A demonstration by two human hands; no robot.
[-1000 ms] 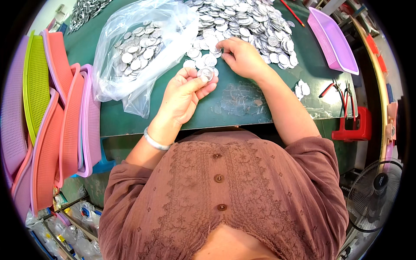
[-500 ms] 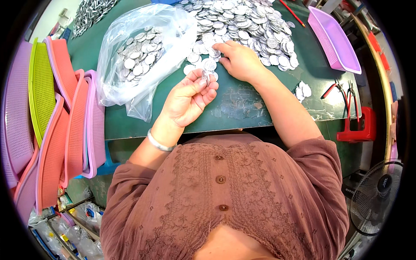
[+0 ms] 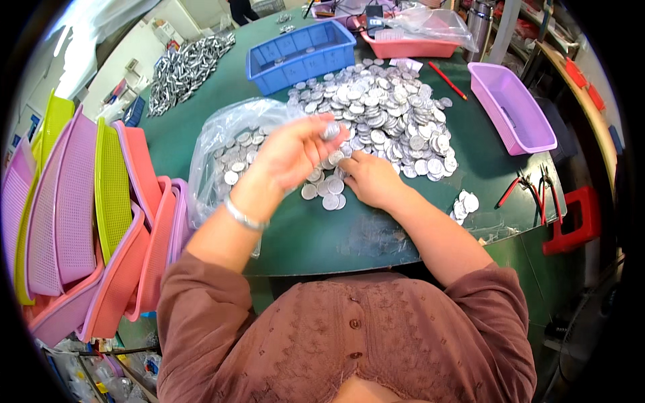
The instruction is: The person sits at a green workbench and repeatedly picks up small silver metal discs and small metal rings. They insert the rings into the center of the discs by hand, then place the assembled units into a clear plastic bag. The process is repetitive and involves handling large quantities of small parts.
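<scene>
My left hand [image 3: 290, 156], with a pale bangle [image 3: 243, 215] at the wrist, is raised above the table. Its thumb and fingers are closed on a round silver coin-like disc [image 3: 330, 131]. My right hand [image 3: 373, 180] rests low at the near edge of a big heap of the same discs [image 3: 403, 127]. Its fingers are bent inward among the discs, and whatever lies under the fingertips is hidden. Several loose discs [image 3: 330, 201] lie on the table between my hands. Behind my left forearm, a clear plastic bag [image 3: 208, 151] lies open with more discs inside.
A blue bin [image 3: 302, 82] stands behind the heap, a purple basket [image 3: 478, 101] to its right. Red-handled pliers [image 3: 514, 188] and a small disc stack [image 3: 463, 207] lie at the right. Nested plastic baskets [image 3: 74, 201] crowd the left. Silver metal parts [image 3: 185, 74] are piled at the far left.
The view has tilted up, showing more of the table's far side. My left hand has risen toward the heap, still pinching a disc. My right hand's fingers have drawn in over the nearer discs.
</scene>
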